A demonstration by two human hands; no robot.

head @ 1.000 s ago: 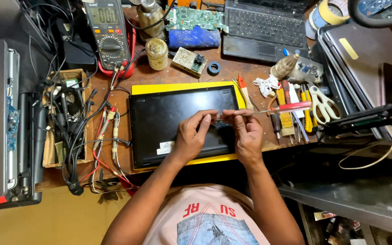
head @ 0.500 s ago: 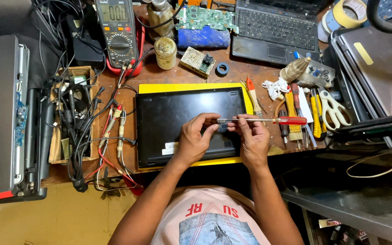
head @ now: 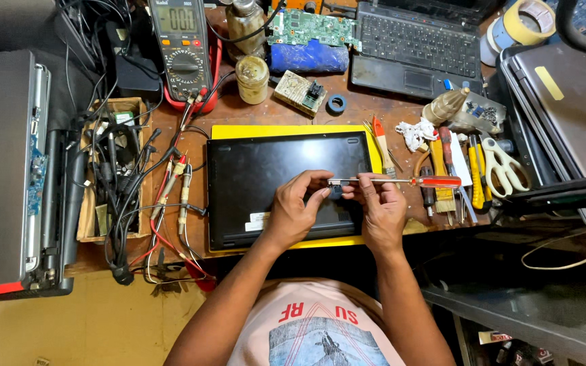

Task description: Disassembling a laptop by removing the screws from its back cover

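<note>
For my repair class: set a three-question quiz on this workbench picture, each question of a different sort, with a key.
1. True or false: the right hand holds a red-handled screwdriver lying level.
2. What lies under the black laptop? A) a yellow mat B) a green towel C) bare wood
3. Name the white-handled tool right of the laptop.

Key: 1 true. 2 A. 3 scissors. The left hand pinches a small dark part at the screwdriver's tip.
</note>
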